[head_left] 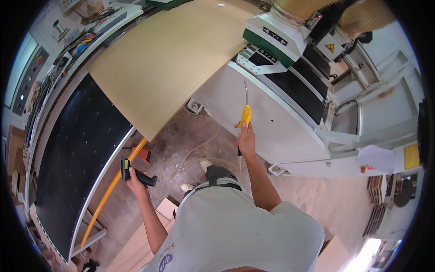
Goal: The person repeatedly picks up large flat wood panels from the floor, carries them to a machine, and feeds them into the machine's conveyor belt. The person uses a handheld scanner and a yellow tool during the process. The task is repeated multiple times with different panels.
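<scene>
A black handheld barcode scanner (126,168) with a yellow label is in my left hand (136,182), its fingers wrapped round it. It is held beside the yellow rail, near the edge of the black tabletop. My right hand (246,140) is closed round a yellow air blow gun (245,116) whose thin metal nozzle points away from me. A hose runs down from under that hand. In front of me a large tan board (172,59) reaches from the black table (86,163) towards the white and green machine head (276,38).
The machine's white side panel (272,122) stands at right. A yellow rail (108,195) curves along the black table. A pale hose (199,145) lies on the floor. Cardboard-coloured panels (136,245) lie at lower left. Tools (81,47) lie along the far left bench, near a control panel (28,79).
</scene>
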The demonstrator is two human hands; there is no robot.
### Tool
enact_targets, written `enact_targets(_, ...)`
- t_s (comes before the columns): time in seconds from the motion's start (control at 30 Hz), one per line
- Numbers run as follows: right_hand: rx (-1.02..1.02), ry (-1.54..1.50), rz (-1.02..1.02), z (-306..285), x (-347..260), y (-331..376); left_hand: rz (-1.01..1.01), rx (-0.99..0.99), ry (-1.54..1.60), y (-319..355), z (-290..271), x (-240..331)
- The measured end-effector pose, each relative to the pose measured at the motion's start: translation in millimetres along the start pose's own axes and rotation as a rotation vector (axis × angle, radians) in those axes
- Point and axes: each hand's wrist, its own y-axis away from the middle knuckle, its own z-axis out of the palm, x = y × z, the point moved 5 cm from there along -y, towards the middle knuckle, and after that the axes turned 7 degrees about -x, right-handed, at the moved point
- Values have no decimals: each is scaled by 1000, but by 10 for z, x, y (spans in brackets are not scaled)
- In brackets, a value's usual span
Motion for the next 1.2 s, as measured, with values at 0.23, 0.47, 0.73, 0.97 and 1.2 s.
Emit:
enact_targets(0.23,-222,7,-87,276,44,-446,2,129,69,102,-253,-149)
enact_targets(0.47,-315,-62,-7,544,-243,-584,-22,162,216,197,-387,-153)
enact_targets(0.73,-725,-82,177,985,-505,-496,171,176,283,117,-365,47)
enact_targets(0.97,-1432,208,220,1252,-782,237,18,179,183,-64,-283,386)
enact_targets(1.2,-1757,262,43,1353,-1008,840,-10,71,256,-384,20,697)
